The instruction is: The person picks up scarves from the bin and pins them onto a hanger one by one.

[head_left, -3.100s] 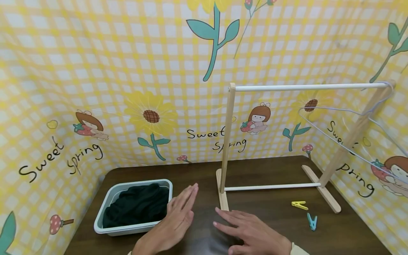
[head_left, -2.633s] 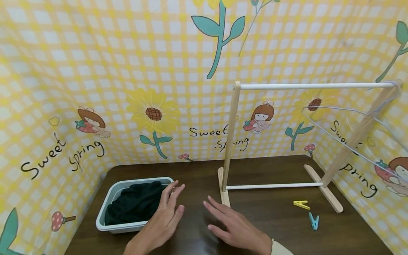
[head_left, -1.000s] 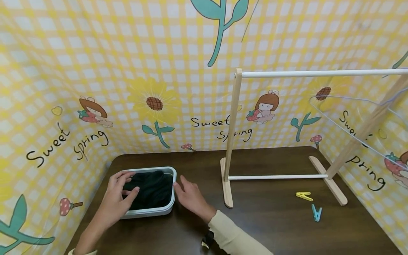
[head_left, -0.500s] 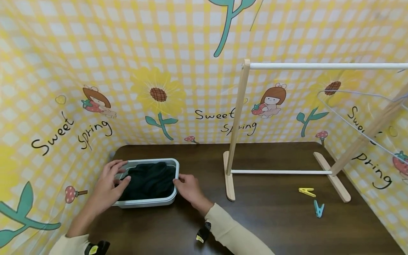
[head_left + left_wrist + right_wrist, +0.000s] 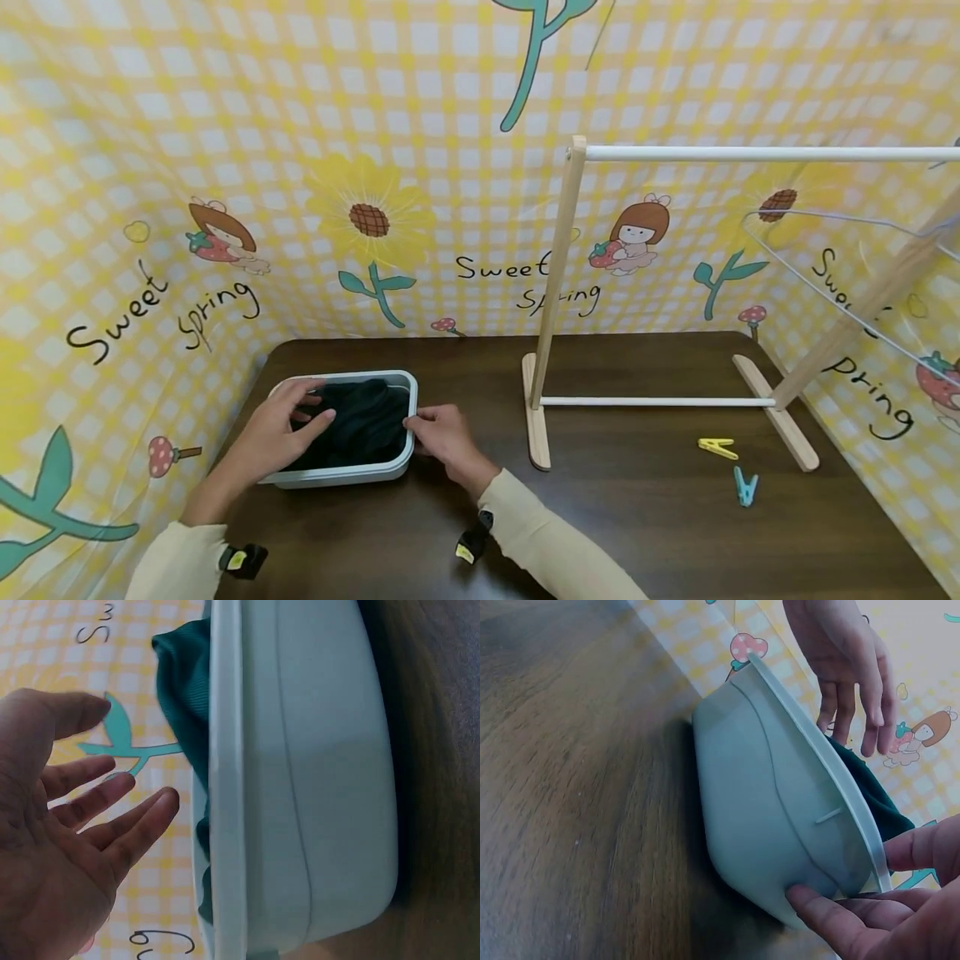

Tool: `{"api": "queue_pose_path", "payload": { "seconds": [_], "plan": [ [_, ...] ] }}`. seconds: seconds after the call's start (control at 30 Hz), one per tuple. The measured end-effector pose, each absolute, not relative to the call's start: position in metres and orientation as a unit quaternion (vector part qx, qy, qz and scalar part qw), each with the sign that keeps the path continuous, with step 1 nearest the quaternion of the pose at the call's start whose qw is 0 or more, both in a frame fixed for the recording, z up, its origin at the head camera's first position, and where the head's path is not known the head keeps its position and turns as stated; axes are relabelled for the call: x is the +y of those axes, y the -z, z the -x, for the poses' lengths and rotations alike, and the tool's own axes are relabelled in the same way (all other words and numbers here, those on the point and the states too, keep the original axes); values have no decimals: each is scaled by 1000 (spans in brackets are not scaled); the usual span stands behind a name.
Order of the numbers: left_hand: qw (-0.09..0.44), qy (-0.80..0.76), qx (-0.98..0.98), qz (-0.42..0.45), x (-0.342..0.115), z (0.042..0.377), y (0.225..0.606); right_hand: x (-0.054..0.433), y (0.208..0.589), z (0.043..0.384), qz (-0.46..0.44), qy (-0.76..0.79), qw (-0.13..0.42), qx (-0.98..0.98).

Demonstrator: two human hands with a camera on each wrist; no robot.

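A pale grey-blue plastic basin (image 5: 341, 477) stands at the left of the table, with a bunched dark green cloth (image 5: 367, 421) inside. My left hand (image 5: 273, 433) hovers over the basin's left part, fingers loosely bent and apart. The left wrist view has that hand (image 5: 82, 817) above the rim, holding nothing. At the opposite end my right hand (image 5: 447, 442) pinches the basin's rim. In the right wrist view its thumb (image 5: 922, 847) lies on the inner side of the rim, and its fingers (image 5: 840, 919) lie against the outer wall.
Right of the basin stands a wooden rack (image 5: 555, 275) with white rods. A lilac wire hanger (image 5: 825, 300) hangs at its right end. In front of the rack lie a yellow clothespin (image 5: 717, 448) and a blue clothespin (image 5: 745, 487) on the dark table (image 5: 637, 517).
Both hands went left from the table's middle to the basin. My right hand took hold of its rim, while my left shifted from the left edge inward over the cloth. The head view tilted down.
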State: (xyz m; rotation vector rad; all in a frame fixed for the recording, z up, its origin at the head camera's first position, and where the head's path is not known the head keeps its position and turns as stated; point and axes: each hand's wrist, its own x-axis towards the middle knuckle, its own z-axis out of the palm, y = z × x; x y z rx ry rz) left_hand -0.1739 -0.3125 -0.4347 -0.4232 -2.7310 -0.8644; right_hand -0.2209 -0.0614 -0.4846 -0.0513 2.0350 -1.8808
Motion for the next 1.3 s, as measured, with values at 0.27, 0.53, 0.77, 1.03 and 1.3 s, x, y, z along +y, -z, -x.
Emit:
{"api": "queue_pose_path", "payload": {
  "seconds": [0.27,0.53,0.77,1.03,1.3],
  "plan": [
    [77,223,-965,115,-305,188,444,-60,487,222,16,660,186,728],
    [34,197,-974,109,-297,192,457,-61,491,220,14,665,174,726],
    [12,197,-975,102,-288,200,463,-60,492,221,10,661,179,729],
    [-4,206,-976,70,-288,205,468,-60,491,221,15,661,178,729],
    [3,177,-983,48,-285,205,469,-61,495,222,13,661,177,729]
  ]
}}
